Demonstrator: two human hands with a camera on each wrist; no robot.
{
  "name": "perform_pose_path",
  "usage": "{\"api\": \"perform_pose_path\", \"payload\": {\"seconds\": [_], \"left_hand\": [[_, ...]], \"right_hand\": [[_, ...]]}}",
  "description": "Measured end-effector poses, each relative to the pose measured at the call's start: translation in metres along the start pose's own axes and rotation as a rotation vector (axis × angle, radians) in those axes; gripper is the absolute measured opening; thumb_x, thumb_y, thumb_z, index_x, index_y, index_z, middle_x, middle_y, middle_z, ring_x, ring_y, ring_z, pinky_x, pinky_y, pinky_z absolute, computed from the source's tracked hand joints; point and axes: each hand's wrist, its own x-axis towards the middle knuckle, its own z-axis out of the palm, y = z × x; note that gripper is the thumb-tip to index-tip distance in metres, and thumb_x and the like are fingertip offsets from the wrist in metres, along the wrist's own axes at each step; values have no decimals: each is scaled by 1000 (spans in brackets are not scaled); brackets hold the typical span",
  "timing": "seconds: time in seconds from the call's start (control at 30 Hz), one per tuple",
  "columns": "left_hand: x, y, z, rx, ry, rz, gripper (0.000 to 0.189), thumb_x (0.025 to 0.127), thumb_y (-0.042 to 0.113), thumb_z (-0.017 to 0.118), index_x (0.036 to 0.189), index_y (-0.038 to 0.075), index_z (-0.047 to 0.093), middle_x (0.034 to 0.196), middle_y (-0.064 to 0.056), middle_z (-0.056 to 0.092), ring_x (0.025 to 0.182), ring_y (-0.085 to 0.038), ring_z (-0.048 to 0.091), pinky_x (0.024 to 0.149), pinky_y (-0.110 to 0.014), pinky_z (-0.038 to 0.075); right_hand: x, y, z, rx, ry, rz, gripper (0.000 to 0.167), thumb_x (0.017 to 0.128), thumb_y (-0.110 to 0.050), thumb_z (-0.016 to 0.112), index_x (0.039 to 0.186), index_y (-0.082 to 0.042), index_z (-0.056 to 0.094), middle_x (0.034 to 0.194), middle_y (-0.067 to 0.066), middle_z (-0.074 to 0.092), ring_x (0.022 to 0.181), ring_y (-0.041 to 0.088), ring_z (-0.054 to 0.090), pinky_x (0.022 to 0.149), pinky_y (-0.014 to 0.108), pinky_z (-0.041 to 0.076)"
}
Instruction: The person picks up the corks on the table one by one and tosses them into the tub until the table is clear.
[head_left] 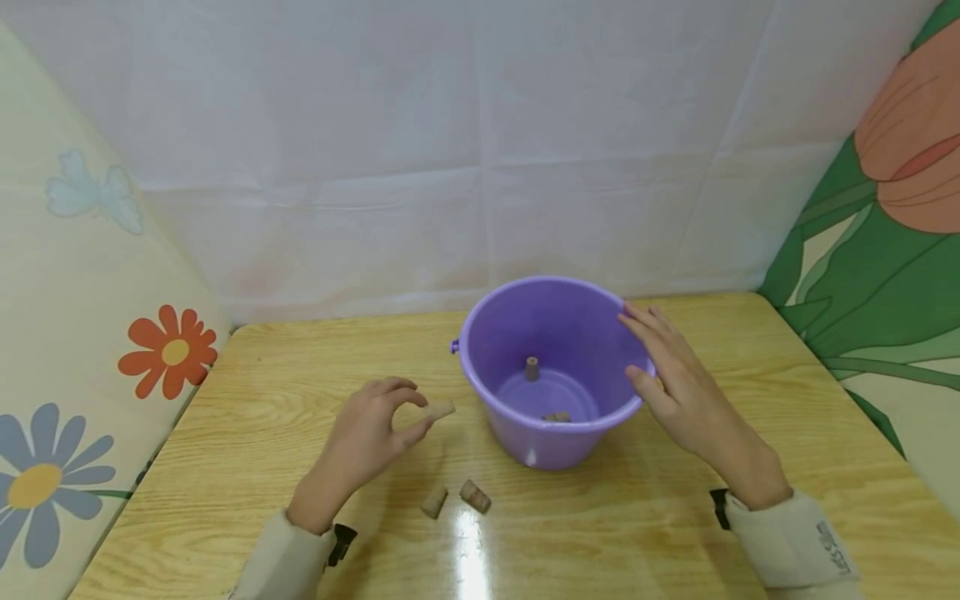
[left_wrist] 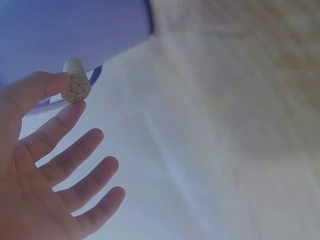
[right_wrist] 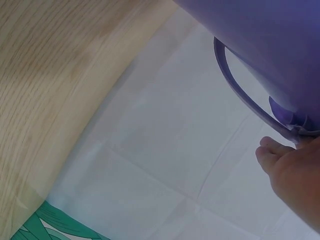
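My left hand [head_left: 369, 433] pinches a cork stopper [head_left: 440, 410] between thumb and index finger, just left of the bucket. In the left wrist view the same cork [left_wrist: 76, 82] tapers, and the other fingers are spread apart from it. A purple bucket [head_left: 517, 423] stands on the table with one cork [head_left: 532, 368] upright inside and another cork [head_left: 557, 417] lying partly hidden behind the near rim. My right hand [head_left: 686, 400] rests on the bucket's right rim, fingers fairly straight. In the right wrist view some of its fingers are hidden.
Two corks, one plain [head_left: 434, 502] and one with reddish marks [head_left: 476, 496], lie on the wooden table [head_left: 600, 542] in front of the bucket. The bucket's handle [right_wrist: 240, 92] hangs on its outer side. White cloth [head_left: 337, 167] hangs behind the table.
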Motion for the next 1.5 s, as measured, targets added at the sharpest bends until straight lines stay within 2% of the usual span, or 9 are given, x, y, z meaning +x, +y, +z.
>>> {"api": "perform_pose_path", "payload": {"seconds": [0.4, 0.63, 1.0, 1.5], "left_hand": [[16, -1, -26, -2, 134, 27, 23, 79, 24, 83, 93, 7, 75, 108, -13, 72, 101, -35, 67, 86, -51, 56], [22, 4, -32, -20, 148, 18, 24, 80, 26, 82, 95, 8, 75, 111, -13, 72, 104, -35, 66, 89, -52, 55], [31, 5, -47, -44, 203, 8, 23, 80, 21, 82, 96, 6, 75, 112, -14, 72, 108, -36, 65, 91, -53, 53], [52, 26, -52, -87, 237, 51, 25, 81, 26, 82, 97, 9, 75, 113, -9, 72, 110, -31, 64, 95, -49, 52]], "right_hand": [[0, 1, 0, 1, -3, 4, 54, 99, -11, 51, 150, -1, 37, 160, 20, 31, 151, 45, 15, 120, 66, 14], [0, 0, -1, 1, -7, 8, 54, 99, -11, 51, 150, -1, 37, 160, 20, 30, 151, 46, 15, 119, 67, 15], [0, 0, -1, 0, -5, 5, 55, 99, -10, 52, 150, -1, 37, 160, 19, 30, 151, 46, 16, 120, 67, 15], [0, -1, -1, 0, -13, 11, 54, 99, -11, 51, 151, -2, 37, 161, 19, 30, 151, 45, 16, 120, 66, 15]]}}
